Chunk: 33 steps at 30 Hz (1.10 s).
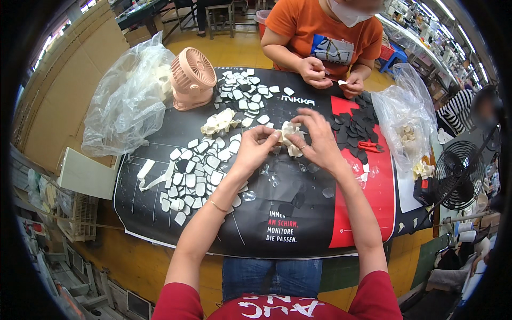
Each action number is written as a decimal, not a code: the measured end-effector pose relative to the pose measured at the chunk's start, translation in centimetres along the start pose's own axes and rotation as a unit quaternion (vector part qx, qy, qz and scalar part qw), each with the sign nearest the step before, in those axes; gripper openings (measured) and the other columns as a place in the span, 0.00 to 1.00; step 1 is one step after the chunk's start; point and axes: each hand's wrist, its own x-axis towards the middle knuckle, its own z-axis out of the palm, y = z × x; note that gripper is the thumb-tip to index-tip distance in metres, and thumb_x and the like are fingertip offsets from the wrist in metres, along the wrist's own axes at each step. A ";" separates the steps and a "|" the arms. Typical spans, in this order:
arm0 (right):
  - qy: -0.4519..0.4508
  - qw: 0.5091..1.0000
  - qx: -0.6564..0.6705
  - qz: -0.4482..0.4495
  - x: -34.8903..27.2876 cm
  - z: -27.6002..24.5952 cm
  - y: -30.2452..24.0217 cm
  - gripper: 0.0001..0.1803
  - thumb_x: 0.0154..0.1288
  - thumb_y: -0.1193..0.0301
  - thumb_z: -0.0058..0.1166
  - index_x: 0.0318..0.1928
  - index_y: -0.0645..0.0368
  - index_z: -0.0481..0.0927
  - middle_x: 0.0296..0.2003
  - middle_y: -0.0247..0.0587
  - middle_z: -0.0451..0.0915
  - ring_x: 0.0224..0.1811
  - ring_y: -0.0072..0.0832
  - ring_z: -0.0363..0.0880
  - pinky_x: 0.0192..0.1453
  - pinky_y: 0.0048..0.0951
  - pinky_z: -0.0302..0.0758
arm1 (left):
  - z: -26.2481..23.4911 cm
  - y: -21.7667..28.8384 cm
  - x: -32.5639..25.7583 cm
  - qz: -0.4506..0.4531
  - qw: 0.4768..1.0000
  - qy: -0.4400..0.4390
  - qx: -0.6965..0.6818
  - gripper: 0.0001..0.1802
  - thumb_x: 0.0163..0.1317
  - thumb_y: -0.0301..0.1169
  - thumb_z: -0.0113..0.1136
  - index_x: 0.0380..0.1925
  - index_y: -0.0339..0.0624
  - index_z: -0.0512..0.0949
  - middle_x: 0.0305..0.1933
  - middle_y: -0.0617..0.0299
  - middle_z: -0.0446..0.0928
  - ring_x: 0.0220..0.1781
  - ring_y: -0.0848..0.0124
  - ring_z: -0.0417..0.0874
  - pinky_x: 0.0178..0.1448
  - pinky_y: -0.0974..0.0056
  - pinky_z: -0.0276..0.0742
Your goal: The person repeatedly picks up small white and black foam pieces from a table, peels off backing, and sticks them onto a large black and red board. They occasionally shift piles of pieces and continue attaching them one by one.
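My left hand (256, 148) is closed in a pinch at the left edge of a crumpled bunch of cream fabric pieces (291, 133), just above the black table mat. My right hand (322, 141) grips the same bunch from the right, its thumb against the near side and its fingers curved over the top. Left of my hands lies another cream fabric bunch (220, 122). A wide spread of white, dark-edged rounded patches (200, 173) covers the mat beside my left forearm. More such patches (250, 96) lie beyond it.
A pink fan (193, 79) stands at the far left by a clear plastic bag (125, 101). Across the table, a person in orange (325, 48) handles a small white piece. Black patches (354, 128), red snips (370, 146) and another bag (408, 106) lie to the right.
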 end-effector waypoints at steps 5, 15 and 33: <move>0.017 0.998 -0.054 -0.013 -1.4 0.2 -1.5 0.19 0.59 0.57 0.69 0.44 0.55 0.83 0.50 0.40 0.80 0.53 0.38 0.77 0.56 0.40 0.69 | 0.0 -0.2 0.1 -0.082 0.976 -0.014 -0.204 0.14 0.70 0.34 0.63 0.45 0.33 0.82 0.43 0.56 0.86 0.40 0.74 0.87 0.46 0.70 0.82; 0.022 0.991 -0.131 -0.028 -1.4 0.4 -0.2 0.06 0.64 0.69 0.61 0.39 0.56 0.83 0.43 0.34 0.81 0.46 0.32 0.79 0.51 0.36 0.69 | 1.3 -0.7 0.0 0.038 0.999 0.023 -0.018 0.12 0.69 0.31 0.64 0.42 0.32 0.85 0.38 0.59 0.87 0.39 0.75 0.86 0.45 0.70 0.81; 0.063 0.962 -0.241 -0.115 -1.6 1.7 -1.8 0.13 0.63 0.65 0.59 0.46 0.55 0.82 0.49 0.34 0.80 0.49 0.30 0.79 0.53 0.38 0.69 | 1.1 -0.8 0.1 0.014 0.995 0.029 -0.089 0.13 0.72 0.34 0.62 0.44 0.32 0.83 0.39 0.62 0.85 0.38 0.79 0.82 0.44 0.73 0.78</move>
